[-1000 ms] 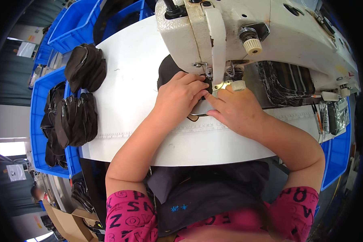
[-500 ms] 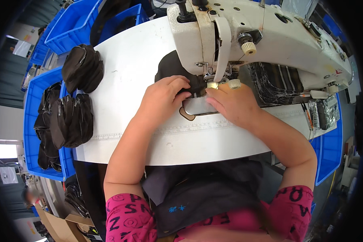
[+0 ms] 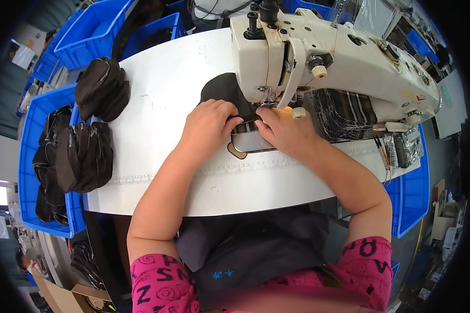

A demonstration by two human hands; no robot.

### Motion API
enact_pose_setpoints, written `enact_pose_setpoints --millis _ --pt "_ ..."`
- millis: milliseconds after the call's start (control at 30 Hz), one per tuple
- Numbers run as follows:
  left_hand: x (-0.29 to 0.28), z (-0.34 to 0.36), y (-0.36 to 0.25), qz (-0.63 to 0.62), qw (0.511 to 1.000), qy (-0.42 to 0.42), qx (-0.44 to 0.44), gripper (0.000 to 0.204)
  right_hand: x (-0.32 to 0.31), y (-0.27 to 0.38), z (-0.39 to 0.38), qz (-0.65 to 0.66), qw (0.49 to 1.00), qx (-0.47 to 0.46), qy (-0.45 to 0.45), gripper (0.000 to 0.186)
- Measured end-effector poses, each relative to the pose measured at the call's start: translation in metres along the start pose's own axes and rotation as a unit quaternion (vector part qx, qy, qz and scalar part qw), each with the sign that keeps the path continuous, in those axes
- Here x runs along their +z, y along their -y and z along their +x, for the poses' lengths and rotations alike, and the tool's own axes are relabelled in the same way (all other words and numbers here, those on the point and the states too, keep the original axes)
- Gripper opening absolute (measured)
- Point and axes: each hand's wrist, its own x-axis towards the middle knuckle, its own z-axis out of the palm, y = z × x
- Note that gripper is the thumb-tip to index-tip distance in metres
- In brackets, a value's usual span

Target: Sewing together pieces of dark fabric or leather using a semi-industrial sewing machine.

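Likely sewing: your half-open left hand (image 3: 206,127) touches cloth (image 3: 222,87) at twelve o'clock; curled right hand (image 3: 291,131), grip unclear; feed steadily next.

Fingers (image 3: 226,108) curled, both elbows (image 3: 142,229) bent

Seen from its middle, the white table (image 3: 159,109) carries a sewing machine (image 3: 324,52) between 1 and 2 o'clock, flat dark fabric (image 3: 222,88) near 12, clear packets (image 3: 413,145) at 3, and 2 piles of dark pouches (image 3: 103,91) at the edge, around 9 to 10.
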Motion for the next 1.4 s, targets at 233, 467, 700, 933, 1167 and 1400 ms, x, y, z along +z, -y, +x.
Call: enact_pose_setpoints --millis 233,467,700,933,1167,1400 --pt "0.006 0.003 -0.008 0.019 0.999 -0.016 -0.023 0.021 0.011 -0.007 0.007 -0.026 0.996 -0.071 -0.053 0.025" --pt "0.009 0.002 -0.011 0.039 0.998 -0.053 -0.001 0.020 0.010 -0.010 0.005 -0.029 0.997 -0.075 -0.009 0.020" --pt "0.006 0.003 -0.020 0.059 0.997 -0.048 0.022 0.025 0.014 -0.012 0.003 -0.084 0.991 -0.100 -0.004 0.025" --pt "0.019 0.009 -0.026 0.085 0.992 -0.089 0.032 0.037 0.004 -0.011 0.007 0.006 0.998 -0.065 -0.001 0.022" --pt "0.022 0.008 -0.024 0.131 0.987 -0.083 0.040 0.031 0.023 -0.015 0.007 0.004 0.992 -0.101 -0.070 0.017" --pt "0.036 0.012 -0.019 0.134 0.988 -0.062 0.039 0.031 0.007 -0.019 0.004 0.126 0.991 -0.051 0.012 0.008"
